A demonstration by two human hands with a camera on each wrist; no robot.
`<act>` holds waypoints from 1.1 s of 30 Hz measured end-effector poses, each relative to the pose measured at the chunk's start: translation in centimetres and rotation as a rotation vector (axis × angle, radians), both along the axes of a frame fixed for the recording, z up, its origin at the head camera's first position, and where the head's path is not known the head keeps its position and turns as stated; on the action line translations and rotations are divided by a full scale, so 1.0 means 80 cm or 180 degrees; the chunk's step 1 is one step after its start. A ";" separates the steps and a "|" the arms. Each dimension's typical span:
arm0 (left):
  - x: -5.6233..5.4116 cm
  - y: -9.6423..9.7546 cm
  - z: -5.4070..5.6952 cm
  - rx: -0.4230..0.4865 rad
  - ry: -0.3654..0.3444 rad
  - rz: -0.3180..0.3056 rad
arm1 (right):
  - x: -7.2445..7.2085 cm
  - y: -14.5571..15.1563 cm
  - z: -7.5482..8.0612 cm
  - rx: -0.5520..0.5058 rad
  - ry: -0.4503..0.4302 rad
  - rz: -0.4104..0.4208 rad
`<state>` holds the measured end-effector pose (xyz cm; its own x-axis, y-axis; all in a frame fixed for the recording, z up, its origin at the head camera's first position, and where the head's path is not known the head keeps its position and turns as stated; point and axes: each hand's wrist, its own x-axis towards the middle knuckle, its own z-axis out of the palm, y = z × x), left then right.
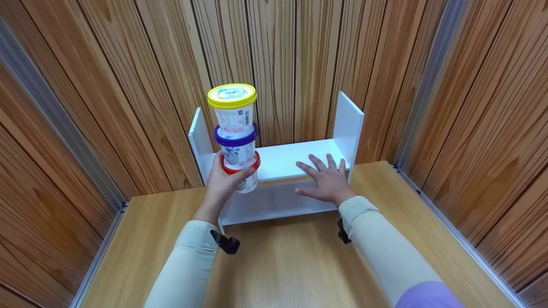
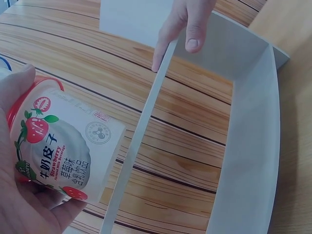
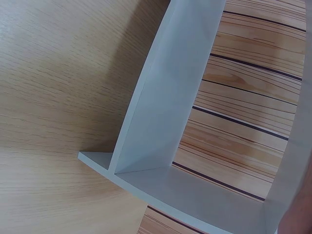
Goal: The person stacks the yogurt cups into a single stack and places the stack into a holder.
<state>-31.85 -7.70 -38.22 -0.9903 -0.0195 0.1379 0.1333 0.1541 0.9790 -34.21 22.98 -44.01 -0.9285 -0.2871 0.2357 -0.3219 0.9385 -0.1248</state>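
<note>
My left hand [image 1: 223, 182] grips the lowest of three stacked cups, a red-lidded strawberry milk drink cup [image 2: 68, 141]. Its thumb lies across the red rim in the head view. Stacked on top are a purple-lidded cup [image 1: 239, 154] and a yellow-lidded cup [image 1: 234, 115], leaning slightly. The stack is held in front of the left end of a small white two-tier shelf [image 1: 282, 160]. At the right part of the upper board, my right hand [image 1: 327, 182] is spread with straight fingers and nothing in its grasp. The left wrist view shows its fingers at the board's edge.
The shelf's side panels [image 1: 349, 128] rise above the upper board, and a lower board [image 1: 274, 201] runs beneath it. It stands on a wooden table [image 1: 282, 265] against a wood-plank wall [image 1: 274, 64]. Plank walls with metal rails flank both sides.
</note>
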 end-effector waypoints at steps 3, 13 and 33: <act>-0.001 0.001 0.000 -0.0010 -0.0016 0.0017 | 0.001 0.001 -0.001 -0.0008 -0.0003 -0.0004; -0.009 -0.001 -0.002 -0.0024 0.0035 -0.0011 | 0.006 -0.004 0.002 -0.0005 0.0035 -0.0019; -0.013 0.007 -0.009 -0.0026 -0.0075 0.0067 | 0.004 0.003 -0.002 -0.0003 -0.0002 -0.0017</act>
<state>-32.92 -7.18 -38.91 -0.9926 -0.0392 0.1148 0.1069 0.1647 0.9805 -33.91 23.21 -44.19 -0.9302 -0.2818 0.2354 -0.3166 0.9402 -0.1258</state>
